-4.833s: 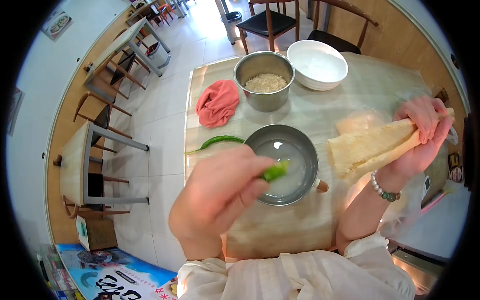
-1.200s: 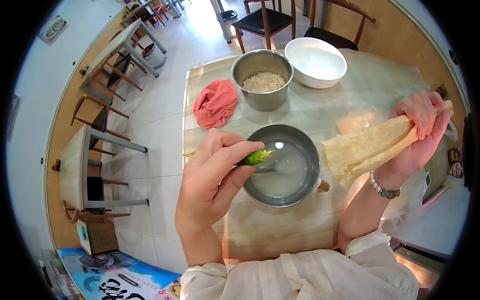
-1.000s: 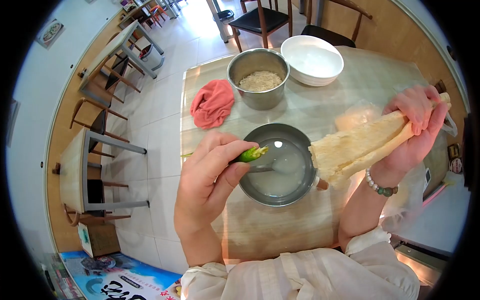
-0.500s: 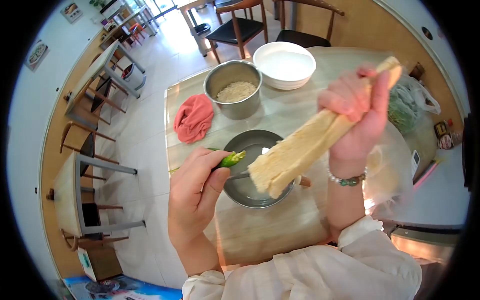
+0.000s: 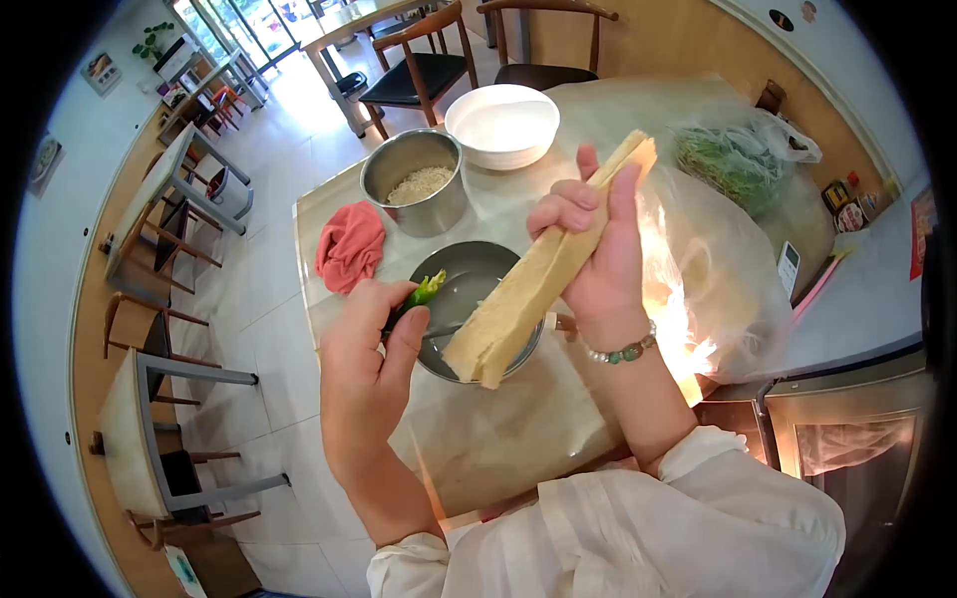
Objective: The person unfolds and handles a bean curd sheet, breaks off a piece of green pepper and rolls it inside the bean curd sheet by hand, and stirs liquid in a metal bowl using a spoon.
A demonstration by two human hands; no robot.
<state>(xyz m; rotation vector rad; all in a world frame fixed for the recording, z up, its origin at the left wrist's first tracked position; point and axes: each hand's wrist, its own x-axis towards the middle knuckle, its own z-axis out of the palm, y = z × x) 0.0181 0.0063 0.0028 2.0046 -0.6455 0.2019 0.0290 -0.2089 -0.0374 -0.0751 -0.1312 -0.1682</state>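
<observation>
My left hand pinches a green chili pepper between thumb and fingers, its ragged pale end pointing up and right. My right hand is wrapped round a long, folded, pale-yellow flatbread, tilted with its lower end towards my left hand. Both are held above a round grey pan on the table. Whitish bits show in the pan, partly covered by the flatbread. A thin grey piece near my left thumb crosses the pan; I cannot make out what it is.
Behind the pan stand a steel pot of pale grain-like food and white bowls. A red cloth lies left. To the right are a plastic bag of greens, clear plastic sheeting and a white handheld device.
The flatbread and my right hand have moved left and lower in view, with my right hand nearer my left. The whole scene has shifted left as the camera turned.
</observation>
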